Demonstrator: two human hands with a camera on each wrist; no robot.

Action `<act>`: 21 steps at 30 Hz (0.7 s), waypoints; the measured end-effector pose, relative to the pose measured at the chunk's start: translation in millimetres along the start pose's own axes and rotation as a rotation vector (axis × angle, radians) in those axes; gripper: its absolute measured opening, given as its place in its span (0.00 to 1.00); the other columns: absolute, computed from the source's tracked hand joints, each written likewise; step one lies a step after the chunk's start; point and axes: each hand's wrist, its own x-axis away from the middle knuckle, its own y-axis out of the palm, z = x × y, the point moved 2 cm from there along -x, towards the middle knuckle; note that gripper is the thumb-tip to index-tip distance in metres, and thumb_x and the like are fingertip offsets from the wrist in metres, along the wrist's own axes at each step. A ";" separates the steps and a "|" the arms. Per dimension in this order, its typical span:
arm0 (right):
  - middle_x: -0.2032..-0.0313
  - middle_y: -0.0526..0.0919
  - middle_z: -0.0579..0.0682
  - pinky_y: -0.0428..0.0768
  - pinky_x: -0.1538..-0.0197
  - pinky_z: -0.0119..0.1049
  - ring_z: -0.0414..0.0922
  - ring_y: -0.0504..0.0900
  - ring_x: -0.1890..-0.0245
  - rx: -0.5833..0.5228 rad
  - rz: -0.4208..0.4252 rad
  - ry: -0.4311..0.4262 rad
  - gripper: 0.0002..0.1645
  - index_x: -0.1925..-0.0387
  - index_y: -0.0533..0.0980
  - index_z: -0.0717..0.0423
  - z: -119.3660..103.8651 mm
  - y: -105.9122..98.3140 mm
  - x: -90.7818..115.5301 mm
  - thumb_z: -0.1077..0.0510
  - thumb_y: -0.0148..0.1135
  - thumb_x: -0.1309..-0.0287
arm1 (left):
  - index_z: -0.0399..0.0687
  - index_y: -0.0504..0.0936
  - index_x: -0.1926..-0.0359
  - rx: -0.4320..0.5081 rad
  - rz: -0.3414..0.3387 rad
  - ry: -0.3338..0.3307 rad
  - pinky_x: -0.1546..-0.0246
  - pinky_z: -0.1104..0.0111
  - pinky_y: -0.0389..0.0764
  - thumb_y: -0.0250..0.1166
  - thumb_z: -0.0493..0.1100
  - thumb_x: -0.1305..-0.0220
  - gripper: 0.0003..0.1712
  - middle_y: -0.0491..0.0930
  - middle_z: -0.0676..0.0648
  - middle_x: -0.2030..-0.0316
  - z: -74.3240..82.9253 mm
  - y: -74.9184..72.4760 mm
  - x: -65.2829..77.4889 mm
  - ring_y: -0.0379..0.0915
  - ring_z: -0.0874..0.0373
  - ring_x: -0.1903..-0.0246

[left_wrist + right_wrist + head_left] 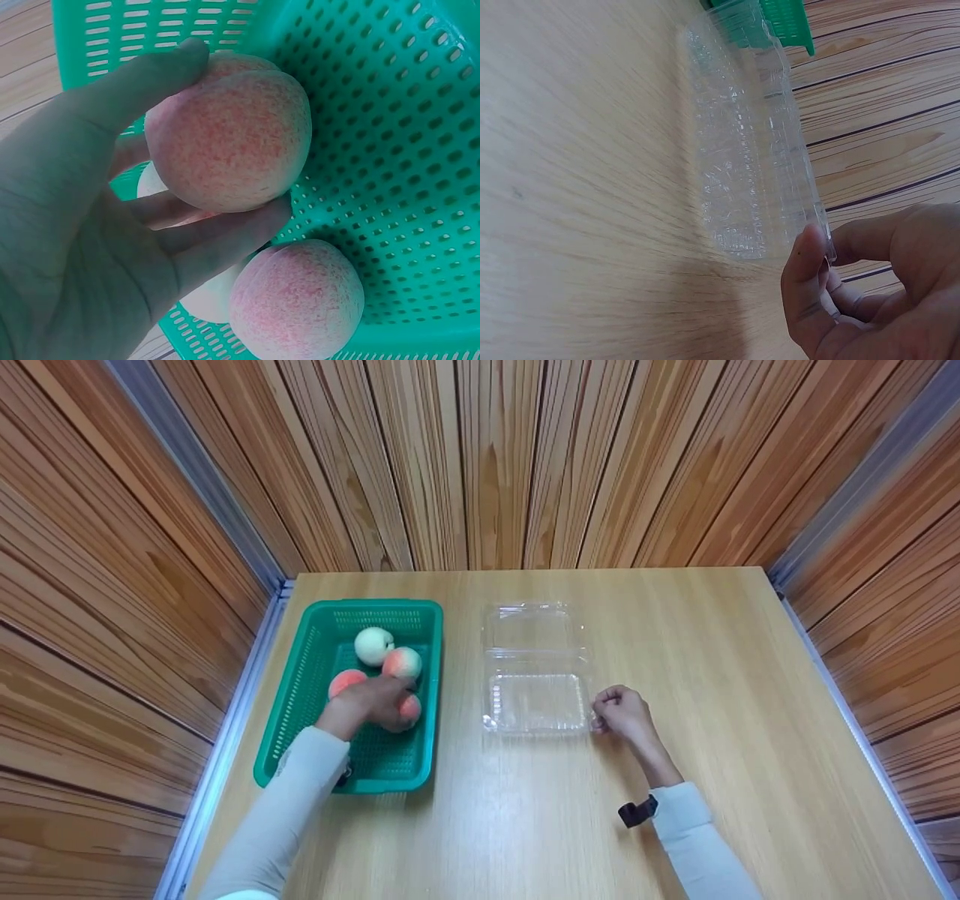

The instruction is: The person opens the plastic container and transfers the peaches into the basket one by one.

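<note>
Inside a green basket (439,660), my left hand (382,705) grips a pinkish peach (232,135) between thumb and fingers. Three other peaches lie near it: a pale one (373,646), a pink-and-white one (403,662) and a redder one (347,681), partly covered by the hand. To the right, a clear plastic clamshell container (536,701) lies opened flat on the table, its lid (534,626) toward the back. My right hand (622,712) pinches the container's right rim between thumb and fingers, as the right wrist view shows.
The wooden table (705,645) carries the basket on the left and the container mid-table. Wood-plank walls (495,465) stand behind and at both sides. A dark band (637,812) sits at the right wrist.
</note>
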 end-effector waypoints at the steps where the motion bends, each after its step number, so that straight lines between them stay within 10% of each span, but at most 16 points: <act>1: 0.72 0.81 0.53 0.85 0.72 0.33 0.41 0.82 0.78 -0.001 0.001 -0.001 0.08 0.55 0.74 0.72 0.1 0.0 0.0 0.70 0.56 0.33 | 0.53 0.74 0.46 -0.001 0.006 0.009 0.62 0.62 0.74 0.68 0.44 0.32 0.17 0.77 0.46 0.64 -0.1 -0.3 0.1 0.77 0.50 0.65; 21: 0.73 0.79 0.50 0.82 0.73 0.32 0.42 0.83 0.77 -0.006 0.002 0.000 0.08 0.56 0.75 0.71 0.7 0.4 1.1 0.68 0.57 0.34 | 0.47 0.76 0.33 -0.089 0.122 0.085 0.55 0.53 0.82 0.65 0.49 0.25 0.25 0.81 0.41 0.56 -3.9 -8.7 8.0 0.77 0.45 0.57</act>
